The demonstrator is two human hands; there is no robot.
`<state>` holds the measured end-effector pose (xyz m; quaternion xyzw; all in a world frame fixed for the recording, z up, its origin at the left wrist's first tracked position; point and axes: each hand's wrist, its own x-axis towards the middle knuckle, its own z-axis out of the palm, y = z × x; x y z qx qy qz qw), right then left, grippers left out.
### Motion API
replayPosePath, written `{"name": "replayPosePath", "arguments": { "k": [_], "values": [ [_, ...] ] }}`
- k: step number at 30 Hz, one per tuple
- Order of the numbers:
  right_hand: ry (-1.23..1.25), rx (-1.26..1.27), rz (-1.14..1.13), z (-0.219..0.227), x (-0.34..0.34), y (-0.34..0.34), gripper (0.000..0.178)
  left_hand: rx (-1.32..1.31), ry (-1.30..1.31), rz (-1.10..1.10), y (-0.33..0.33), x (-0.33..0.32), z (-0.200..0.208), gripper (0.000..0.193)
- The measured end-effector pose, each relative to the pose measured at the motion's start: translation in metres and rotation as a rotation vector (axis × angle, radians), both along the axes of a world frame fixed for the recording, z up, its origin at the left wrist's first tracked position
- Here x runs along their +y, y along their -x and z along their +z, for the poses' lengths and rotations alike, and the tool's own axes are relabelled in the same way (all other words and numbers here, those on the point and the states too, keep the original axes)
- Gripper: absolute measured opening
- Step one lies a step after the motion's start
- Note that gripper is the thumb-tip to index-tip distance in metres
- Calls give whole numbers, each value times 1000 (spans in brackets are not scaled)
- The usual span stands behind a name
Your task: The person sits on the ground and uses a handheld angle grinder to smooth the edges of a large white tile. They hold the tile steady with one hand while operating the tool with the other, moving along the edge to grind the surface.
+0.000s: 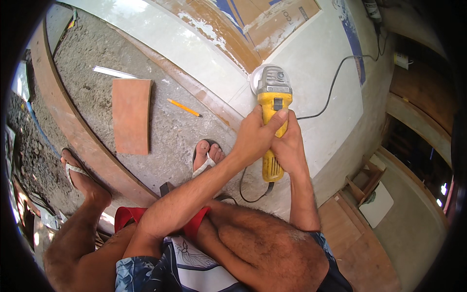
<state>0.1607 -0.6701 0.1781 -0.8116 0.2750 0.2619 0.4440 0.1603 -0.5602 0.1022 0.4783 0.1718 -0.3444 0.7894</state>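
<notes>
A yellow angle grinder (272, 168) with a grey metal head lies lengthwise between my hands. My left hand (254, 134) wraps its body from the left, its fingers partly hidden. My right hand (290, 148) closes round it from the right, with a thumb just below the dark switch. The head and pale round disc (255, 80) are over a large light grey slab (321, 92), by the corner of a brown cardboard-covered area (265, 44). Whether the disc touches the slab or spins, I cannot tell. A black cord (266, 193) leaves the grinder's rear end.
On the rough concrete to the left lie a reddish-brown board (131, 117), a white strip (115, 72) and a yellow pencil (185, 108). A long curved-looking plank (80, 124) runs beyond them. Another black cable (335, 80) crosses the slab. Wooden pieces (366, 181) stand at right.
</notes>
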Motion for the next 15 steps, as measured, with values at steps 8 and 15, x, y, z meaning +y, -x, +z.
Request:
{"name": "replayPosePath", "arguments": {
  "k": [8,15],
  "values": [
    [7,-58,42,1,2,0,42,4,38,61,3,-2,0,56],
    [8,-58,37,2,3,-2,43,4,23,32,0,-2,-1,54]
  ]
}}
